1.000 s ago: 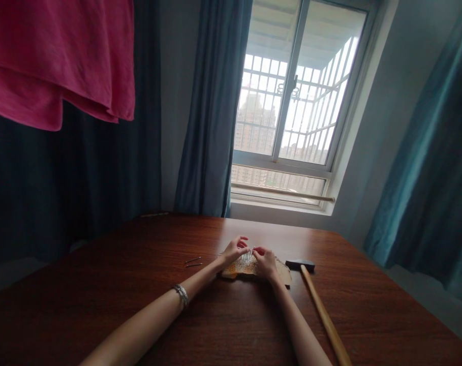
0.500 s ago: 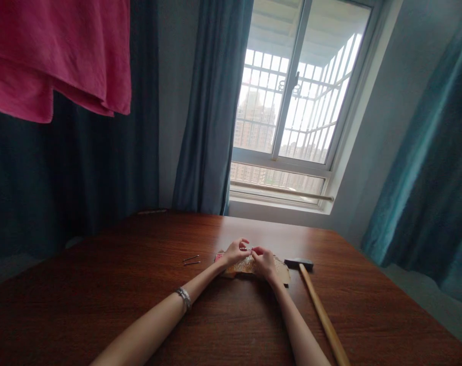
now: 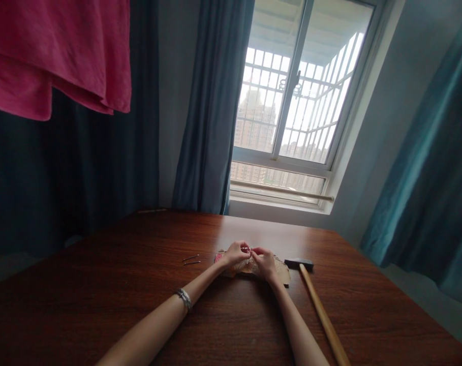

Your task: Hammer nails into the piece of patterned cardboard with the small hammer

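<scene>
Both hands meet above a worn, torn-edged piece of cardboard lying on the table. My left hand, with a silvery bracelet on its wrist, is closed in a pinch. My right hand pinches close beside it, the fingertips of both nearly touching. A small pale bit shows between the fingertips, too tiny to name. The cardboard has a pink patch at its left end, and the hands cover its middle. To the left lie two thin metal nails. On the right rests a hammer with a dark head and a long wooden handle.
The brown wooden table reaches back to the wall under a barred window. Blue curtains hang at both sides. A pink cloth hangs at the upper left, well above the table.
My left hand's fingers have curled down slightly toward the right hand's fingertips. The cardboard, nails and hammer stay where they were.
</scene>
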